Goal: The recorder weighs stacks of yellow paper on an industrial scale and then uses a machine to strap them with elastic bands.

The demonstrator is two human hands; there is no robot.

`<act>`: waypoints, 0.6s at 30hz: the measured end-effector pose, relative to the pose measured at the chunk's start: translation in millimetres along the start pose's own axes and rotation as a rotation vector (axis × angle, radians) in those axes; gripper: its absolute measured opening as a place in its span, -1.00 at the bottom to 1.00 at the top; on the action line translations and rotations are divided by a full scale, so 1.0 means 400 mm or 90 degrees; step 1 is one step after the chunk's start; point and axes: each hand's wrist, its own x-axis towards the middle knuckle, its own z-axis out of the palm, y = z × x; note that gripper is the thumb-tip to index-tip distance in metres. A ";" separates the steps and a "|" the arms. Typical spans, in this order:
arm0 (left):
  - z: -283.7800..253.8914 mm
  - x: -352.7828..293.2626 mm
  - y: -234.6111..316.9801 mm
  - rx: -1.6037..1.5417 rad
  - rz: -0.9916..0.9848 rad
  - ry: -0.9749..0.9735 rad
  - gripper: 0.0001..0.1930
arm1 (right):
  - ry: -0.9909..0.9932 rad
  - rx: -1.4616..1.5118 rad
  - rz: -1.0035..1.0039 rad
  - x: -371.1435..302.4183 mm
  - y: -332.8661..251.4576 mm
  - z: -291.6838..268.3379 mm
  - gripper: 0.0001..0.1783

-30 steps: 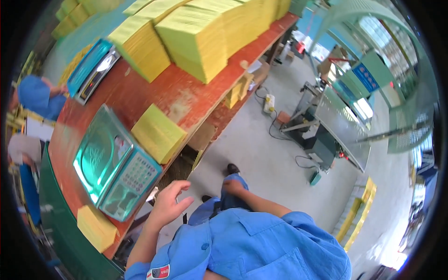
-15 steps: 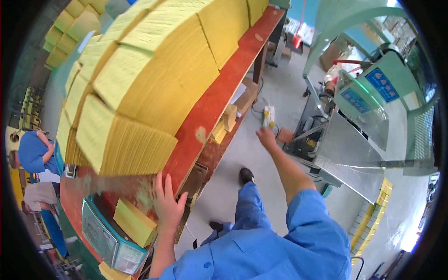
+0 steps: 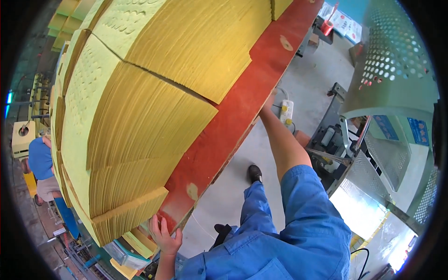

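My left hand (image 3: pixel 165 237) rests at the edge of the red tabletop (image 3: pixel 228 126), fingers apart and holding nothing, near the lowest corner of the yellow paper stacks (image 3: pixel 135 126). My right arm stretches forward along the table's side. The right hand (image 3: pixel 267 105) passes behind the table edge, so its fingers are hidden and I cannot see whether it holds anything. Tall blocks of thin yellow sheets, with rows of marks on their tops, stand pressed together on the tabletop. Below my left hand's side, a teal-edged device (image 3: pixel 123 255) sits partly covered, with yellow paper (image 3: pixel 140 242) beside it.
On the floor to the right lies a white power strip (image 3: pixel 286 112) with a cable. A machine with a perforated metal guard (image 3: pixel 396 60) stands at the right. A red roll (image 3: pixel 327 27) is at the far end. A co-worker in a blue top (image 3: pixel 41 158) is at the left.
The view has moved closer to the paper stacks, which fill more of it. My right hand has gone from over the floor to behind the table edge. My left hand stays at the edge.
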 end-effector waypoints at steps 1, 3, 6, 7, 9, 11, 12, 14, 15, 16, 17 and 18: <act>-0.009 -0.009 -0.006 0.028 -0.004 -0.011 -0.33 | -0.002 -0.029 0.019 -0.011 -0.018 0.026 -0.62; -0.012 -0.013 -0.005 0.046 -0.004 -0.021 -0.31 | 0.001 -0.066 0.037 0.003 0.003 0.053 -0.64; 0.005 0.000 0.000 0.034 0.011 0.012 -0.32 | -0.021 -0.126 0.047 0.078 0.098 0.079 -0.64; 0.033 0.023 0.009 -0.005 0.033 0.033 -0.32 | 0.071 0.108 0.031 0.153 0.185 0.011 -0.66; 0.030 0.011 0.006 0.002 0.024 0.030 -0.32 | 0.107 0.374 0.016 0.142 0.191 0.023 -0.68; -0.027 -0.033 -0.004 0.080 -0.014 0.002 -0.34 | -0.017 0.237 0.076 0.025 0.057 0.091 -0.73; -0.010 -0.011 0.004 0.052 0.002 0.018 -0.34 | 0.012 0.219 0.066 0.061 0.113 0.030 -0.73; 0.027 0.036 0.023 -0.024 0.038 0.035 -0.35 | 0.031 0.285 0.145 0.121 0.223 -0.127 -0.78; 0.026 0.035 0.020 -0.015 0.033 0.031 -0.35 | 0.021 0.290 0.148 0.082 0.206 -0.131 -0.78; 0.012 0.016 0.008 0.013 0.020 0.013 -0.35 | -0.052 0.420 0.274 0.004 0.143 -0.113 -0.71; 0.000 0.006 0.004 0.026 0.018 0.004 -0.35 | -0.110 0.536 0.398 -0.056 0.102 -0.136 -0.61; -0.004 0.012 0.006 0.023 0.019 0.006 -0.35 | -0.108 0.535 0.396 -0.097 0.092 -0.177 -0.61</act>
